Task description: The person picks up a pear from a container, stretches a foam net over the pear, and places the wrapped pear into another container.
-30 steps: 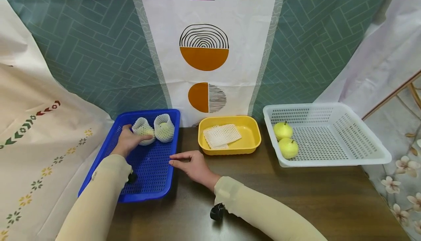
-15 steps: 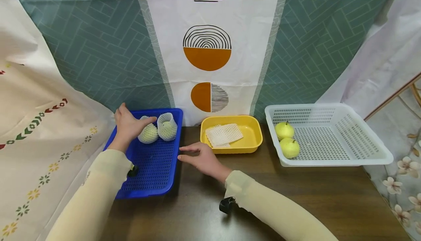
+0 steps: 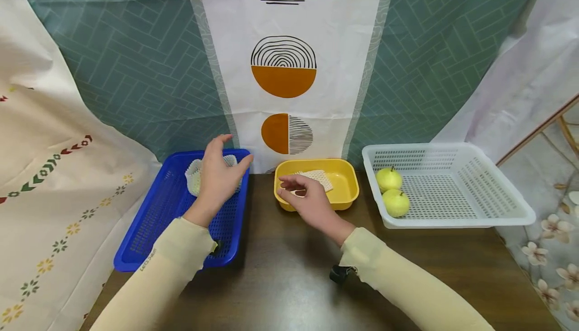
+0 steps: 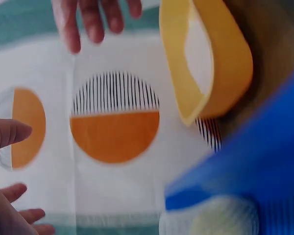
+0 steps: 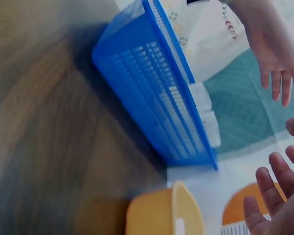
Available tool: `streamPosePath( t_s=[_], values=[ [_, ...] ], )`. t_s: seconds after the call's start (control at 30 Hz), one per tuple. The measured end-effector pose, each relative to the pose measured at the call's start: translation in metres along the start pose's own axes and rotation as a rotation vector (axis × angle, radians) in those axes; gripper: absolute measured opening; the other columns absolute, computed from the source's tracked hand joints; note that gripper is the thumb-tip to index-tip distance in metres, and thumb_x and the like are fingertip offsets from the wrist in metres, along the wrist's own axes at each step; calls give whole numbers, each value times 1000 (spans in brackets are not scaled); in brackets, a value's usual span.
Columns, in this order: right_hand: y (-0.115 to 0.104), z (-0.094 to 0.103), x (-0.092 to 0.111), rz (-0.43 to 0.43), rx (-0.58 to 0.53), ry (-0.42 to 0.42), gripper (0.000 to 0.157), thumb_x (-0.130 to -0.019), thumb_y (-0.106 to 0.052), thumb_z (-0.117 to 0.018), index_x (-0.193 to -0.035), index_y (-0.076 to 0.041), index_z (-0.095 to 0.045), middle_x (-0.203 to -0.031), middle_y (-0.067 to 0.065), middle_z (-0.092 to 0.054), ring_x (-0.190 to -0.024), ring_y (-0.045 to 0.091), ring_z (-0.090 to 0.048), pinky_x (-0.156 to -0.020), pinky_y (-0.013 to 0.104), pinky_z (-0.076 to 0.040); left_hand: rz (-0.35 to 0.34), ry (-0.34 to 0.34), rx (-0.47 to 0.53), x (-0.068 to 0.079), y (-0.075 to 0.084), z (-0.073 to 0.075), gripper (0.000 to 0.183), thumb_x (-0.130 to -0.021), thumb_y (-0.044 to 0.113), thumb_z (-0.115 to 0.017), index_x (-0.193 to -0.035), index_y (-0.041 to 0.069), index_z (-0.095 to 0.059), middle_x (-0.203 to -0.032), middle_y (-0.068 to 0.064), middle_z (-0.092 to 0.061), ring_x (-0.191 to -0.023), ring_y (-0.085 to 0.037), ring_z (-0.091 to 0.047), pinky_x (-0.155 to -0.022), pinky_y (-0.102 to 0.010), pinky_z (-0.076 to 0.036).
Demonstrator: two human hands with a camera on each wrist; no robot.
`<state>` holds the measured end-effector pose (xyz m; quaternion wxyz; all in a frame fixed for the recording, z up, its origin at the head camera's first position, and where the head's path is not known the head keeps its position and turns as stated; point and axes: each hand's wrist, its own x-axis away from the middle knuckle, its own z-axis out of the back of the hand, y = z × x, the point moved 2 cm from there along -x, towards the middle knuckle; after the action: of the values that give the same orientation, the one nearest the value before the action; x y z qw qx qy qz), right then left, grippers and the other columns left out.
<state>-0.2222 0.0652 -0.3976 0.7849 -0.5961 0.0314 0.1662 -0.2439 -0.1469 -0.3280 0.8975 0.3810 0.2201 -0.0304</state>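
Observation:
My left hand (image 3: 220,175) hovers over the back right of the blue basket (image 3: 154,210), fingers spread, holding nothing. It partly hides two pale fruits in white foam net sleeves, one fruit (image 3: 193,178) to its left and another sleeve (image 3: 230,160) behind it. Over the front of the yellow tray (image 3: 349,193) is my right hand (image 3: 314,205), loosely bent and holding nothing. Flat white foam nets (image 3: 322,178) lie in that tray, partly covered by this hand. In the right wrist view the fingers (image 5: 269,188) of the right hand are apart.
At the right stands a white basket (image 3: 461,221) with two yellow-green pears, one (image 3: 389,179) behind the other (image 3: 396,203), along its left side. All containers rest on a dark wooden table (image 3: 280,281). A patterned cloth (image 3: 289,135) hangs behind.
The left hand has let go of the netted fruit, lifted and moved right across the basket. My right hand has gone from beside the blue basket to over the yellow tray.

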Motion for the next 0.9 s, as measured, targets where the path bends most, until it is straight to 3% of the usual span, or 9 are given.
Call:
streamPosePath(
  t_s=[0.17, 0.33, 0.5, 0.9],
  values=[
    [1, 20, 4, -2, 68, 28, 33, -83, -40, -69, -111, -25, -66, -104, -5, -68, -97, 10, -61, -89, 41, -49, -65, 1, 50, 16, 14, -18, 47, -81, 39, -70, -120, 14, -60, -126, -5, -58, -121, -24, -51, -102, -44, -41],
    [7, 34, 9, 14, 149, 33, 34, -83, -43, -67, -114, -27, -64, -110, -4, -67, -101, 11, -61, -91, 43, -48, -92, -30, 110, 32, 17, -35, 35, -83, 35, -69, -112, 16, -64, -112, -1, -66, -110, -20, -58, -95, -40, -47],
    [16, 38, 15, 18, 233, 28, 32, -83, -40, -68, -111, -25, -66, -110, -6, -67, -101, 13, -61, -91, 42, -49, -65, -83, 181, 48, 14, -54, 28, -84, 33, -69, -106, 16, -67, -105, -1, -68, -101, -20, -62, -90, -39, -50],
    [34, 42, 24, -7, 316, 0, 26, -83, -35, -70, -104, -20, -70, -102, -8, -69, -98, 14, -62, -91, 44, -49, 19, -202, 181, 76, 3, -88, 24, -82, 32, -71, -99, 14, -70, -95, 1, -70, -85, -15, -64, -74, -35, -54]
  ],
)
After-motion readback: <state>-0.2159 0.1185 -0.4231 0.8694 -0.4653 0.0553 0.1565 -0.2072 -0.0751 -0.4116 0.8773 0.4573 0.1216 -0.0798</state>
